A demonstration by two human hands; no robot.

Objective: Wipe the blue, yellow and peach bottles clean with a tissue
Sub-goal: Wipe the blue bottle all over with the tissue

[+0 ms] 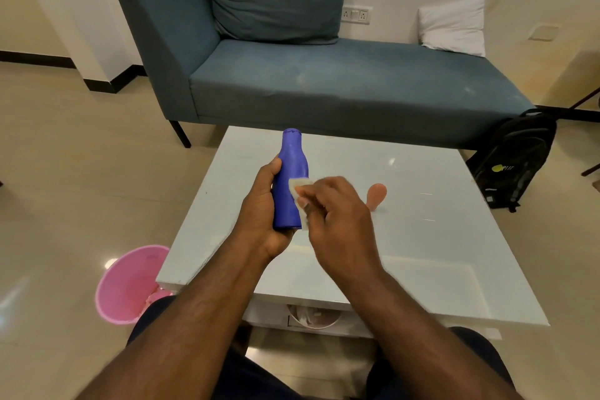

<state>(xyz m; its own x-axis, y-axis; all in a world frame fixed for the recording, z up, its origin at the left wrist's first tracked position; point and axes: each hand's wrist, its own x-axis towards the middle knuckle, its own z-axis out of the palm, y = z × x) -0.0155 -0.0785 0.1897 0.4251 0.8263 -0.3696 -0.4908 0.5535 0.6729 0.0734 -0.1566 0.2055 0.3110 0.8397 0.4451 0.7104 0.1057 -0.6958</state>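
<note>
The matte blue plastic bottle (290, 182) is held up off the pale glossy tabletop (422, 237), above its left half, with its long axis running nearly upright and leaning a little away from the person, the narrow neck toward the far edge and the flat base toward the near edge. The left hand (259, 214) grips the lower body of this bottle from the left, thumb up along its side and fingers curled behind. The right hand (334, 208) comes in from the right, pinching a small crumpled white tissue (297, 187) and pressing it against the right flank of the bottle at about mid-height. The wiping stroke therefore looks set to run along the bottle's length, up toward the neck or down toward the base, and the right hand is the one placed to make it. The smooth peach bottle (376, 193) rests on the tabletop just beyond the right hand, toward the middle. No yellow bottle can be seen.
</note>
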